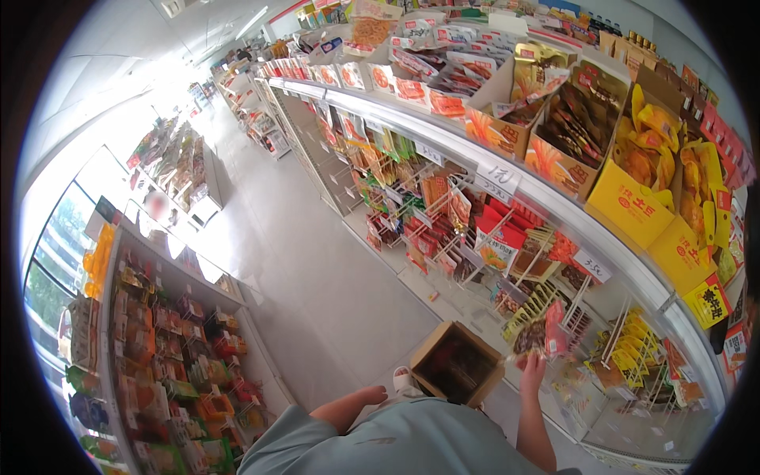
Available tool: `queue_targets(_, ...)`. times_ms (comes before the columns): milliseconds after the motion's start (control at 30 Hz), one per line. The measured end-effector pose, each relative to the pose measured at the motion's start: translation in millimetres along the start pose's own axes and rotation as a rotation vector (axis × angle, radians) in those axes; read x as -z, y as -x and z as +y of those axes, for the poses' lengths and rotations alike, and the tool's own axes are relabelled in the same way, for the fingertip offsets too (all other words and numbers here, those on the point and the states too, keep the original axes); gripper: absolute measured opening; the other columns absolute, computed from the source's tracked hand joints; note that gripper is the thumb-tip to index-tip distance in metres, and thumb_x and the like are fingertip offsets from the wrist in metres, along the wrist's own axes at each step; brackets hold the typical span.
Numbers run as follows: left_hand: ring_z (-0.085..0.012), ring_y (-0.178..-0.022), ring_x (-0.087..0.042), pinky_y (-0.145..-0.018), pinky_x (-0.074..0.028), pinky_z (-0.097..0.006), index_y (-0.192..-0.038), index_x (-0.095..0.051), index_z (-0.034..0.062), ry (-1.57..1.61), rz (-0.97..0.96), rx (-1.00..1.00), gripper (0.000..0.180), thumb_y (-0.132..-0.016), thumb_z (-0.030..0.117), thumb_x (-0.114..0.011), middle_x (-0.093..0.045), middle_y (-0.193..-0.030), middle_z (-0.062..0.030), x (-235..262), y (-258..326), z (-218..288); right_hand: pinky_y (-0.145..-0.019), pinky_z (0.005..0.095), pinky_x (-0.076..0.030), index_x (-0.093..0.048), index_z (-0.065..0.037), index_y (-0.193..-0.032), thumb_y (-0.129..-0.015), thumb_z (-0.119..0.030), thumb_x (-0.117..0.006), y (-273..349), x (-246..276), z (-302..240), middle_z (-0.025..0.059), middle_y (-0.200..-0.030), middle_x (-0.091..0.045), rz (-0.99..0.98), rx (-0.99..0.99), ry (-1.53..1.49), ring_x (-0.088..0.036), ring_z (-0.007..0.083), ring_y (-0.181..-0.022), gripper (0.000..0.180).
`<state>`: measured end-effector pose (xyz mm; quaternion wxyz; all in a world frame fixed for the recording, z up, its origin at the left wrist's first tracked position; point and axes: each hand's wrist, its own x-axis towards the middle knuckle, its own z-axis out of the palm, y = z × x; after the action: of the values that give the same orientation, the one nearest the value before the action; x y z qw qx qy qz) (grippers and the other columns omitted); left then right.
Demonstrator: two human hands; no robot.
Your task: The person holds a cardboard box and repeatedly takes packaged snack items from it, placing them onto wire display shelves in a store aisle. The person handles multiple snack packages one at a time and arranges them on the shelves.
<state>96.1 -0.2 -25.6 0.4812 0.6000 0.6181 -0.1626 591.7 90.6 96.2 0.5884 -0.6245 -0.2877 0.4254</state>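
Observation:
My right hand (532,372) is raised in front of the hanging racks on the right, its fingers closed on the lower edge of a snack packet (532,336) with red and clear parts and brown contents. Rack hooks with more packets are close behind it. My left hand (372,394) hangs in front of my body, to the left of an open cardboard box (457,364); its fingers are too small and turned away to read. The box stands low between my hands, with dark contents that I cannot make out.
A long shelf (443,131) on the right bears snack boxes on top and hanging packets below. Yellow display boxes (633,207) stand at its near end. Another stocked shelf (170,356) is at the left. A pale floor aisle (317,261) runs between them.

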Motion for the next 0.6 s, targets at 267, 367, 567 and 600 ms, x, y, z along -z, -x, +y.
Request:
queue_targets(267,-0.0389,-0.115,-0.058,-0.097,-0.046,-0.045,-0.126,-0.058,0.0034,-0.002,-0.049,-0.195,0.047,-0.092,0.036,-0.051,-0.063,-0.120,-0.0235,80.1,-35.8,76.2,-0.066,0.0407,-0.050,-0.061,-0.005,-0.081,-0.088,-0.025,-0.064,68.7,-38.7,-26.6,0.0129,-0.077,-0.064,-0.477,0.308,0.931,-0.063,0.0326,-0.071,0.022)
queue_targets(367,-0.0385,-0.114,-0.058,-0.096,-0.046,-0.045,-0.126,-0.059,0.0056,-0.042,0.002,-0.213,0.044,-0.093,0.033,-0.048,-0.063,-0.120,-0.0230,74.7,-58.9,73.0,-0.067,0.0476,-0.050,-0.064,-0.009,-0.085,-0.087,-0.036,-0.063,73.8,-58.3,-6.5,0.0153,-0.082,-0.067,-0.645,0.152,1.132,-0.065,0.0360,-0.079,0.027)
queue_targets(567,-0.0376,-0.113,-0.059,-0.096,-0.046,-0.045,-0.125,-0.059,0.0075,-0.051,-0.018,-0.263,0.043,-0.091,0.033,-0.050,-0.064,-0.118,-0.0227,59.1,-57.4,54.6,-0.067,0.0507,-0.050,-0.060,-0.012,-0.095,-0.092,-0.033,-0.055,80.5,-99.5,34.3,0.0167,-0.087,-0.069,-0.788,0.135,1.359,-0.066,0.0378,-0.084,0.022)
queue_targets(600,-0.0377,-0.113,-0.059,-0.096,-0.046,-0.045,-0.125,-0.059,0.0069,-0.061,-0.023,-0.264,0.043,-0.091,0.033,-0.050,-0.064,-0.118,-0.0226,57.7,-46.9,51.6,-0.068,0.0509,-0.050,-0.060,-0.011,-0.095,-0.093,-0.032,-0.054,77.6,-100.6,45.7,0.0165,-0.088,-0.069,-0.825,0.168,1.387,-0.066,0.0374,-0.085,0.022)
